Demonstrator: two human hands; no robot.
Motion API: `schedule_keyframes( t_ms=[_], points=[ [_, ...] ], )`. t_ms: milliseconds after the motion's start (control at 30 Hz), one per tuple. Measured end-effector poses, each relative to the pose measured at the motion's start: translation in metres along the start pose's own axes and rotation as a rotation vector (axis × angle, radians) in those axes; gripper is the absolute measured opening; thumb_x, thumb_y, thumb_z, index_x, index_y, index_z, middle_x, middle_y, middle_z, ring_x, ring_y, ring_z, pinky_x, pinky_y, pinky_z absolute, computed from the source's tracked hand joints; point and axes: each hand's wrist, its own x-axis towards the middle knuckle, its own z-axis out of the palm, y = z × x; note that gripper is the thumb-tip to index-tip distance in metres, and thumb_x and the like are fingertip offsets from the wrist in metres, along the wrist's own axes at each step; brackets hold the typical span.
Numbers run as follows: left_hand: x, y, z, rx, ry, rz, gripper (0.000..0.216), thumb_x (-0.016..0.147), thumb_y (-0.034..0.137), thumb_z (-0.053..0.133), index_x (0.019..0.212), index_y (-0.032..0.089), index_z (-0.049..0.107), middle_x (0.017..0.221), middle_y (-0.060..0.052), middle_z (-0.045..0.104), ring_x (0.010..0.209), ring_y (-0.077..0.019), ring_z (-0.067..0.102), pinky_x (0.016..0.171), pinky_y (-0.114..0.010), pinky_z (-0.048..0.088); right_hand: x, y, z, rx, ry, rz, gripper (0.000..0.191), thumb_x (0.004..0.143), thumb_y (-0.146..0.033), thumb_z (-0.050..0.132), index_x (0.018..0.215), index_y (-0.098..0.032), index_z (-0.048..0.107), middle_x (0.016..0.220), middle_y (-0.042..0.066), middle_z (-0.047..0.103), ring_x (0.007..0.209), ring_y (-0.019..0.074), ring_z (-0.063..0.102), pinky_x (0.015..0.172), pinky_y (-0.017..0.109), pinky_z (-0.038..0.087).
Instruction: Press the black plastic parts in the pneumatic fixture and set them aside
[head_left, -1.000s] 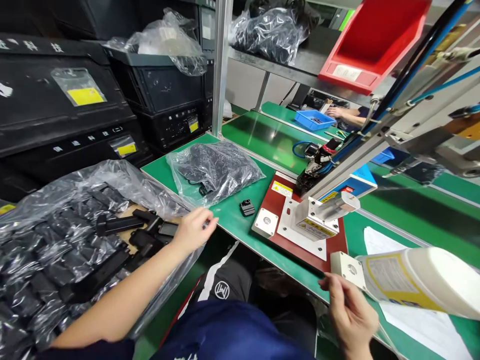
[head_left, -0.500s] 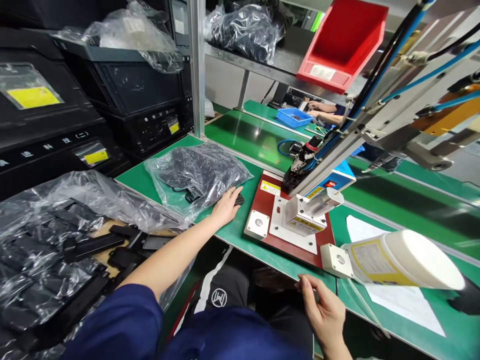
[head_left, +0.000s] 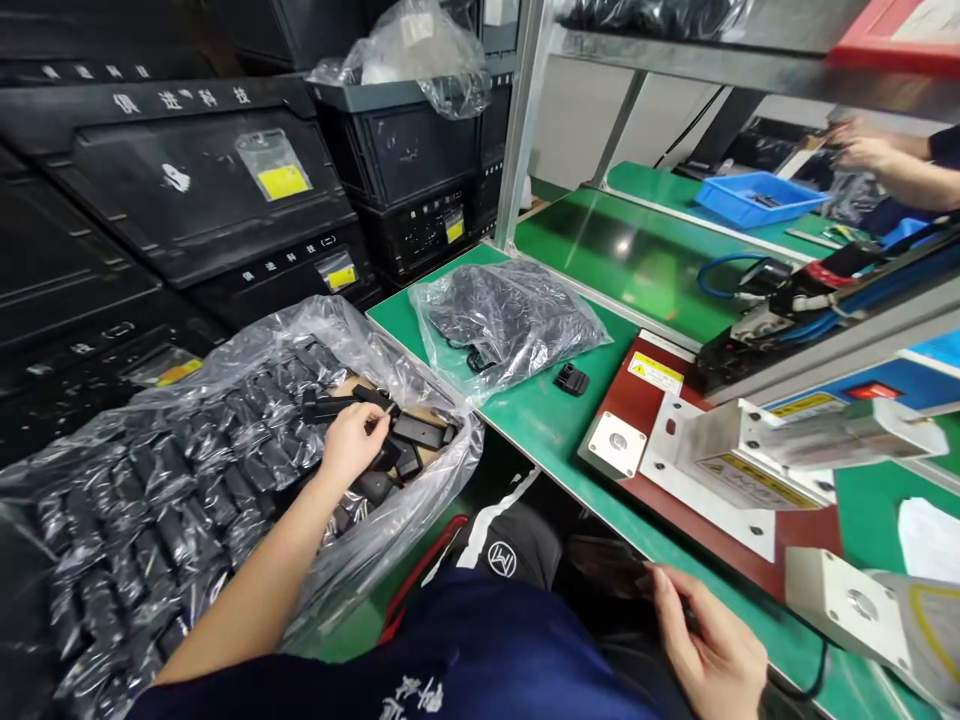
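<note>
L hand (head_left: 356,440) is hanging among loose blk plastic parts (head_left: 405,460) inside the clear plastic liner (head_left: 471,447), fingers curling in, can't tell if gripping any; it's the nearer hand, w/ one flat oblong blk part (head_left: 421,431) lying just R of its fingertips, long axis running roughly L–R, R end pointing twd the worktop (head_left: 540,430). R hand (head_left: 709,640) is hovering at the worktop's near edge, fingers half-bent, thumb by index, can't tell if holding anything.
</note>
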Motion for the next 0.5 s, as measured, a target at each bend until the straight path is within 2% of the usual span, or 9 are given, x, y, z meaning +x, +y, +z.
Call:
schedule_keyframes(
  t_ms=[67,133,200,267,367,500],
  points=[
    [0.005,-0.015,0.014,0.17,-0.244,0.157,0.029,0.082,0.023,0.055,0.11,0.017,0.06,0.116,-0.012,0.062,0.114,-0.0267,0.055,0.099,-0.039,0.044,0.01,-0.008,0.004,0.035,-0.013,-0.022,0.008,0.09,-0.022,0.058,0.087,-0.019,0.065,0.069,0.0,0.07,0.055,0.0105,0.066,0.057,0.018,0.052],
    [0.013,-0.01,0.034,0.291,-0.416,0.303,0.048,0.077,0.013,0.056,0.125,0.016,0.053,0.134,-0.015,0.053,0.129,-0.0294,0.044,0.109,-0.043,0.034,0.019,-0.016,0.006,0.067,-0.017,-0.03,0.007,0.089,-0.02,0.058,0.087,-0.02,0.066,0.07,0.001,0.07,0.056,0.0117,0.066,0.056,0.019,0.052],
    [0.023,0.003,0.049,0.347,-0.511,0.367,0.052,0.072,0.006,0.056,0.123,0.015,0.054,0.132,-0.017,0.055,0.128,-0.0316,0.046,0.11,-0.047,0.03,0.021,-0.022,0.007,0.091,-0.026,-0.032,0.008,0.088,-0.018,0.058,0.088,-0.019,0.066,0.072,0.002,0.071,0.058,0.0132,0.067,0.057,0.021,0.054],
    [0.032,0.014,0.058,0.354,-0.571,0.374,0.047,0.067,0.003,0.058,0.112,0.015,0.06,0.118,-0.018,0.062,0.117,-0.0323,0.055,0.105,-0.047,0.036,0.017,-0.023,0.005,0.094,-0.027,-0.018,0.008,0.088,-0.018,0.058,0.089,-0.019,0.066,0.074,0.002,0.071,0.061,0.0139,0.068,0.059,0.022,0.055],
    [0.042,0.015,0.053,0.36,-0.634,0.362,0.047,0.061,0.007,0.063,0.107,0.017,0.06,0.109,-0.015,0.065,0.104,-0.0307,0.063,0.094,-0.041,0.044,0.001,-0.018,0.0,0.066,-0.007,0.045,0.009,0.089,-0.019,0.058,0.091,-0.019,0.067,0.074,0.002,0.072,0.061,0.014,0.068,0.059,0.021,0.055],
    [0.043,0.003,0.024,0.342,-0.626,0.311,0.051,0.062,0.018,0.064,0.112,0.02,0.057,0.112,-0.013,0.064,0.1,-0.0296,0.064,0.084,-0.036,0.048,-0.019,-0.007,-0.006,0.053,0.009,0.128,0.011,0.09,-0.024,0.059,0.09,-0.019,0.068,0.071,0.002,0.072,0.058,0.0143,0.068,0.058,0.02,0.056]
  ],
)
